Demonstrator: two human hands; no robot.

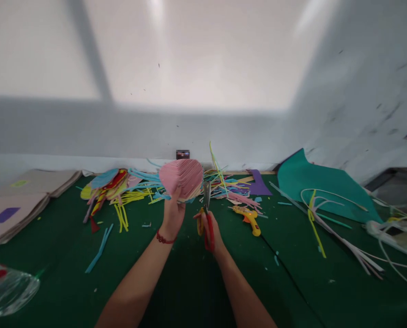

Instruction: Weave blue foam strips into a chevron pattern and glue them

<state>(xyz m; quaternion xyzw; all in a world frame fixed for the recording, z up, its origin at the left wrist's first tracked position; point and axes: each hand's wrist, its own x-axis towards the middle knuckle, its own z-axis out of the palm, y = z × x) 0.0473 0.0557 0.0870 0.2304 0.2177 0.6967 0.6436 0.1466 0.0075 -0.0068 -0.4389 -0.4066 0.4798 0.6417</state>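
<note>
My left hand (175,212), with a red bracelet at the wrist, is closed on the lower part of a pink petal-shaped piece (182,175). The piece is covered in narrow ridged strips and stands tilted up, with a paler layer showing at its lower right edge. In my right hand (214,232) is a pair of scissors (208,218) with red and yellow handles. Their blades point up, close to the right edge of the pink piece; whether they touch it I cannot tell. Behind both hands lies a pile of thin coloured strips (220,184).
A yellow glue gun (249,219) with a black cord lies to the right. Teal sheet (326,191) and white strips (350,246) are farther right. On the left are coloured petal pieces (104,179), stacked boards (15,214) and a clear plastic bottle (10,291). A wall (203,127) rises behind the green table (128,259).
</note>
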